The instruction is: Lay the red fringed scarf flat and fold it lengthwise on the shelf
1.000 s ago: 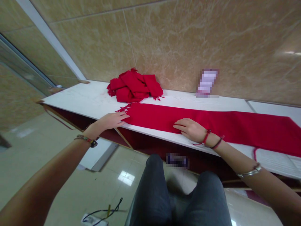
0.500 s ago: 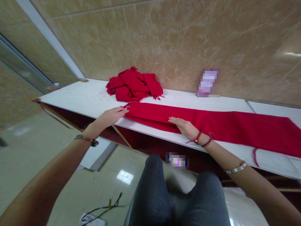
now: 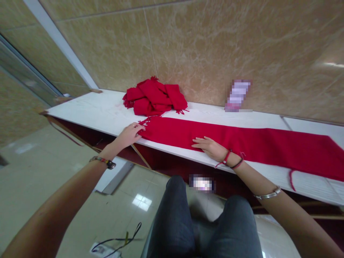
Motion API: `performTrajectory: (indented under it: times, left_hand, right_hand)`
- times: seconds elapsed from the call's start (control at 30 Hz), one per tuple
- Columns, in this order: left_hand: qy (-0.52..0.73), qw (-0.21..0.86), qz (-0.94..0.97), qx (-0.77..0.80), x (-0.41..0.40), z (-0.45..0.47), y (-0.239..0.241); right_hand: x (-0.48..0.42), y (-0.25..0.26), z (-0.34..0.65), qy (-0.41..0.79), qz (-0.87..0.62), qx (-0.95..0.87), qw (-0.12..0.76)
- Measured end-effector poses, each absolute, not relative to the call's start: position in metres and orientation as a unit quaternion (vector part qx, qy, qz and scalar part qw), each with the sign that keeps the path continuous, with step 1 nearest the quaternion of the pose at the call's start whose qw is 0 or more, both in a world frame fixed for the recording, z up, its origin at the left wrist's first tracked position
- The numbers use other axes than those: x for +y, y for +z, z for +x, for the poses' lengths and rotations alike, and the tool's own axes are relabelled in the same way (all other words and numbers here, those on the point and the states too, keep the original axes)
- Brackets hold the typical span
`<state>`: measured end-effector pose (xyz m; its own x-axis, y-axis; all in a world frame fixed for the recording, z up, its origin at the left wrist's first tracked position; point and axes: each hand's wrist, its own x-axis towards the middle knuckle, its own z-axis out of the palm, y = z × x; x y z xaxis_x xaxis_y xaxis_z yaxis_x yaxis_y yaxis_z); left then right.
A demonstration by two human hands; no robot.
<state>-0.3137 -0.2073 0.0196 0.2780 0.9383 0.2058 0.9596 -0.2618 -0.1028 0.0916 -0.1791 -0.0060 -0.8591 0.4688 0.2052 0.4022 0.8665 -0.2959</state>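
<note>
A long red scarf (image 3: 249, 143) lies lengthwise along the white counter, its fringed end at the left and its other end running out of view at the right. My left hand (image 3: 131, 134) is at the fringed end, fingers bent over the near corner and thumb by the edge, gripping the cloth. Flat on the scarf near its front edge rests my right hand (image 3: 212, 147), fingers stretched and slightly apart. Behind the fringed end sits a crumpled heap of red fringed scarves (image 3: 156, 98).
The white counter (image 3: 88, 105) runs along a marbled tile wall (image 3: 188, 53), with open dark red compartments (image 3: 172, 161) under its front edge. A blurred-out upright item (image 3: 238, 95) leans at the wall. Below are a white box (image 3: 115, 175) and a power strip with black cable (image 3: 104, 249).
The near edge of the scarf, raised with a gap under the fold before, now lies flat. My right hand has flattened onto the cloth with fingers more spread; my left has shifted slightly.
</note>
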Motion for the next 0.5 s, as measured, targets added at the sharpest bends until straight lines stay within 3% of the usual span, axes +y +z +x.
performTrajectory:
  times: [0.5]
  left_hand:
    - [-0.014,0.118,-0.827,-0.549,-0.2109,-0.3123,0.0261]
  right_hand:
    - [-0.1773,-0.0067,0.0971,0.123,-0.226,-0.938,0.231]
